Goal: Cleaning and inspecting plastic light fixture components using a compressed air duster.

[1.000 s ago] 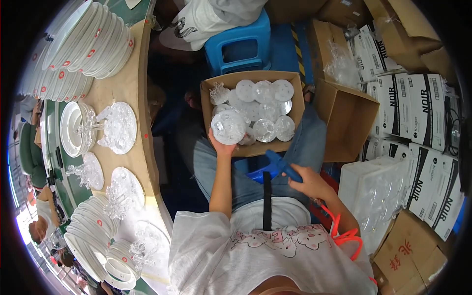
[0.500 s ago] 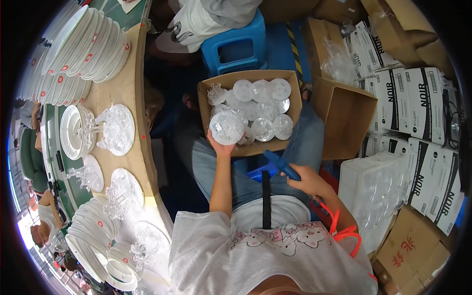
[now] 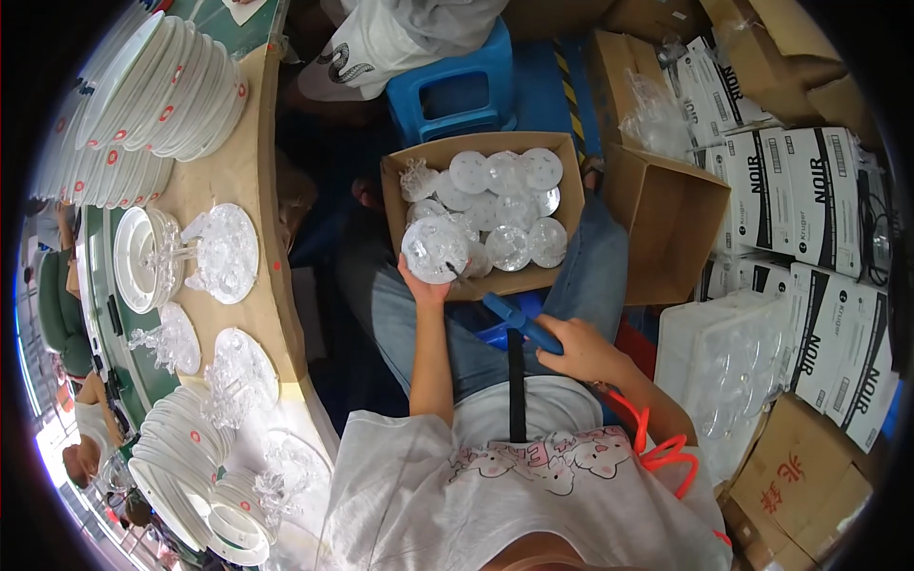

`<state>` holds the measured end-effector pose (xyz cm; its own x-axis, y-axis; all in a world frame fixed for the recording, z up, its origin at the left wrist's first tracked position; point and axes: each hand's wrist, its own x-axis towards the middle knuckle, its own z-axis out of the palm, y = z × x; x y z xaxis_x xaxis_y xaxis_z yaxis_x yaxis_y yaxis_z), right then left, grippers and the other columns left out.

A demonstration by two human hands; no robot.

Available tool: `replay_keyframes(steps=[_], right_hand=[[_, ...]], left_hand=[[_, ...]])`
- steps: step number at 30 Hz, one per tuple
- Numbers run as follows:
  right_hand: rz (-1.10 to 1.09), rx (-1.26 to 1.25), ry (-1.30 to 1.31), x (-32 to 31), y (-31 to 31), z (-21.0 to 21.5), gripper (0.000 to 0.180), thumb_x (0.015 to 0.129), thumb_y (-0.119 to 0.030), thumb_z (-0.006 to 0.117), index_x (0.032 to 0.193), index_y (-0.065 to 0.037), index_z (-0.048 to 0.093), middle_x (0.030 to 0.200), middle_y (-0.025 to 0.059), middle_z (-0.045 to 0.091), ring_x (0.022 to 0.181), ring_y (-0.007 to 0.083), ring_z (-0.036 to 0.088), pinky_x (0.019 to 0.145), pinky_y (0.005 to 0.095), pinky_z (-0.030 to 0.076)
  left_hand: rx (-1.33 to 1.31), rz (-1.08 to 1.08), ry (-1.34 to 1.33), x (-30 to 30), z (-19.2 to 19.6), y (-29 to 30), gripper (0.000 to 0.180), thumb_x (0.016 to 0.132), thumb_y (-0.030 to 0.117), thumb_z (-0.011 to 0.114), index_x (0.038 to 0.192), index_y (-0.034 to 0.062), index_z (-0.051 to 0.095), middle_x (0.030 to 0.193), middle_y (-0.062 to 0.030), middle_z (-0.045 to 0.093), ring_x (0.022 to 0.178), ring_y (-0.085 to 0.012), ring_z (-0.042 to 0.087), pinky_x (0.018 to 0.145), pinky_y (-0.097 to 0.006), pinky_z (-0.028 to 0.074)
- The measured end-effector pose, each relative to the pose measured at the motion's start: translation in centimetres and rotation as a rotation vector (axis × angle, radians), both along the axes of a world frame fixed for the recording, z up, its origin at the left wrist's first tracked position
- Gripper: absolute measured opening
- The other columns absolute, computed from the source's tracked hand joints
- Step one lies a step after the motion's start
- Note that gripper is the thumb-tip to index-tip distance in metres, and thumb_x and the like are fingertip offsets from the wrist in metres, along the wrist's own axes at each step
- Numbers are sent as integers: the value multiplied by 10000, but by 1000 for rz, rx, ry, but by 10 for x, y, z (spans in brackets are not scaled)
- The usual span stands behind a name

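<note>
My left hand [image 3: 427, 285] is closed on the edge of a round clear plastic piece [image 3: 434, 247], held over the near left corner of an open cardboard box [image 3: 486, 144]. Inside the box lie several more clear round pieces [image 3: 509, 246]. In my right hand [image 3: 583, 350], fingers wrapped round it, is a blue-handled hand tool [image 3: 524, 324]. Its thin dark tip points at the lower right rim of the plastic piece; whether they touch I cannot tell. A red coiled cord [image 3: 657, 443] hangs by my right forearm. Something bright blue lies on my lap, partly hidden by the tool.
At left, a table [image 3: 217, 181] bears stacked white plates [image 3: 190, 86] and clear plastic assemblies [image 3: 228, 252]. An open cardboard carton [image 3: 666, 228] stands right of the box, near white printed cartons [image 3: 809, 195] and a clear plastic container [image 3: 714, 371]. A person sits ahead on a blue stool [image 3: 452, 95].
My right hand has moved left, bringing the blue tool's tip to the plastic piece's rim. My left hand, still holding the piece, has shifted slightly left.
</note>
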<state>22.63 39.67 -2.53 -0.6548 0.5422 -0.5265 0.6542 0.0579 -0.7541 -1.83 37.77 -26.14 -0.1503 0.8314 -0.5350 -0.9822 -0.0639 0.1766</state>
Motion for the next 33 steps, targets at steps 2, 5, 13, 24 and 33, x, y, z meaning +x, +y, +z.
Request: replay_keyframes(steps=[2,5,13,24,33], right_hand=[[-34,13,-11,3,-1,-2,345,705,-211,573,999,-35,529,653,183,568,638,360,567,603,409,441],[82,20,-93,8,-2,-3,357,705,-219,579,1005,-34,524,662,184,573,639,360,571,608,415,445],[27,-24,-33,13,-6,-13,323,689,-271,570,928,-56,532,681,188,579,657,384,564,605,449,442],[33,-105,-103,14,-6,-3,227,734,-160,567,919,-30,554,714,159,599,666,322,589,607,359,450],[83,-35,-51,16,-3,-15,257,729,-200,579,933,-45,557,745,145,611,704,319,595,630,366,455]], left_hand=[[-1,18,4,0,1,1,614,784,531,345,1285,178,365,1332,-80,349,1210,-354,320,883,-669,270],[-58,45,6,3,13,6,620,781,536,350,1284,174,366,1328,-79,356,1207,-353,326,875,-676,269],[-38,91,21,0,16,7,645,765,556,363,1286,175,366,1327,-82,360,1207,-353,329,870,-677,270],[22,44,-17,-1,12,6,663,765,554,352,1301,162,349,1346,-89,335,1226,-364,298,907,-670,224],[78,51,-6,-1,17,2,665,767,548,369,1300,151,346,1344,-92,335,1223,-351,309,938,-637,227]])
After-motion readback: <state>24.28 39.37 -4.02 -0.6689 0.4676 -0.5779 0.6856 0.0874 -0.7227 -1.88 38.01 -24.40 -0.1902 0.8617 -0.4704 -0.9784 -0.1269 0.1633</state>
